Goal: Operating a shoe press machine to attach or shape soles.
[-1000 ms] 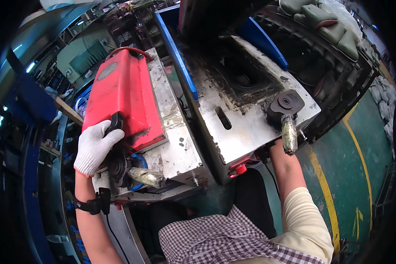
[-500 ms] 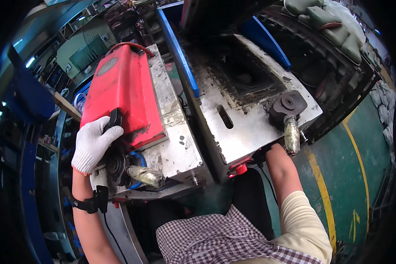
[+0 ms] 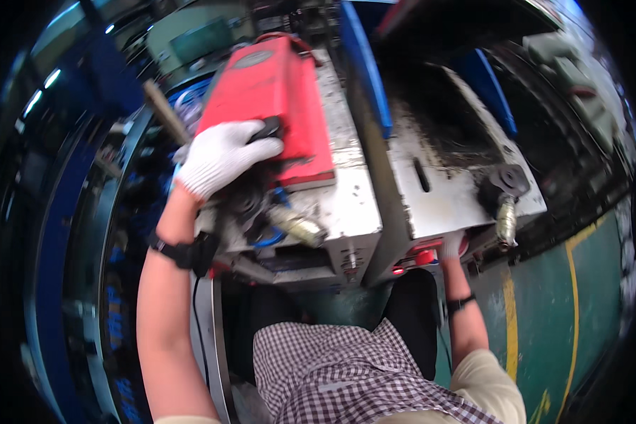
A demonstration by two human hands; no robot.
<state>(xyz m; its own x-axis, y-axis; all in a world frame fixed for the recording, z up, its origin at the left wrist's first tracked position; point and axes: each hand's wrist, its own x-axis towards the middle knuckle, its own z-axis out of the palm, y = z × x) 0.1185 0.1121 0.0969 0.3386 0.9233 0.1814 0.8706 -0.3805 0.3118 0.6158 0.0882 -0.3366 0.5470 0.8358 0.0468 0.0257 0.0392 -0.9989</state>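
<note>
Shifted further onto the red box (image 3: pixel 272 99) since a second ago, left gloved hand (image 3: pixel 219 159) with its grip curled over a black knob (image 3: pixel 267 130) at the box's near edge atop the machine, right hand (image 3: pixel 451 247) pressed against red buttons (image 3: pixel 424 256) under the plate (image 3: pixel 445 191), grip unclear.

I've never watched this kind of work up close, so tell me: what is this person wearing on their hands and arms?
Both hands wear white knit work gloves: the left hand shows its glove fully, the right hand only partly. Each wrist carries a dark band, the left wristband bulkier than the thin right wristband. The forearms are uncovered, and a cream sleeve covers the right upper arm.
</note>
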